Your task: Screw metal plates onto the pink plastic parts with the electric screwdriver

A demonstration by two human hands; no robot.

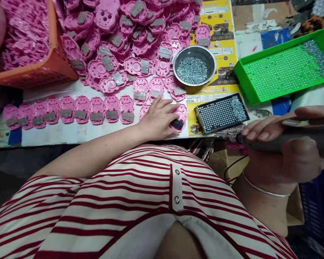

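My left hand (158, 120) lies over pink plastic shells at the table's front edge, fingers spread. Its thumb and forefinger are at a pink shell with a black cover (177, 124). Part of another pink shell shows behind the wrist. My right hand (299, 158) is wrapped around a grey electric screwdriver (272, 142), held level with its tip pointing left. That tip is close to the front edge of a small black screw tray (214, 117), which has screws heaped at its right end. Whether it touches the tray I cannot tell.
A row of pink shells with grey covers (82, 109) runs along the left. Behind it rises a pile of pink shells (108, 46), beside an orange basket (62, 68). A metal bowl of screws (194, 84) and a green perforated tray (275, 79) stand at the right.
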